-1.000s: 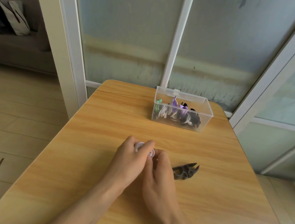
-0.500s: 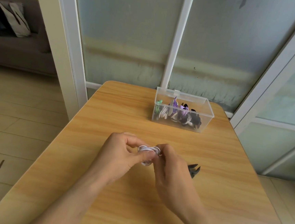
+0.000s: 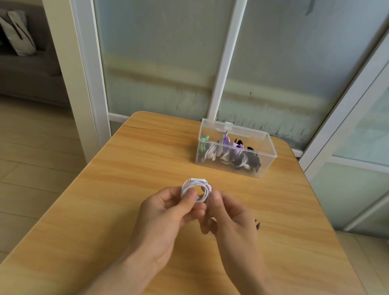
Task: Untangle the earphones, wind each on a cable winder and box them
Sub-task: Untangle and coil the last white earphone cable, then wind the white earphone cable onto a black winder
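At the centre of the frame, both hands held a coil of white earphones (image 3: pixel 196 190) above the table (image 3: pixel 117 211). The left hand (image 3: pixel 166 215) pinched its left side, the right hand (image 3: pixel 227 220) its right side. The winding step seemed to be in hand. A dark cable winder (image 3: pixel 257 224) peeked out just right of the right hand. Next, the coil likely needed fitting onto it, then carrying to the clear box (image 3: pixel 235 148) at upper right.

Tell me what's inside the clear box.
The box holds several wound earphones on winders: a green one at the left, white cable, purple ones, and black ones at the right. They overlap, so the exact count is hidden.
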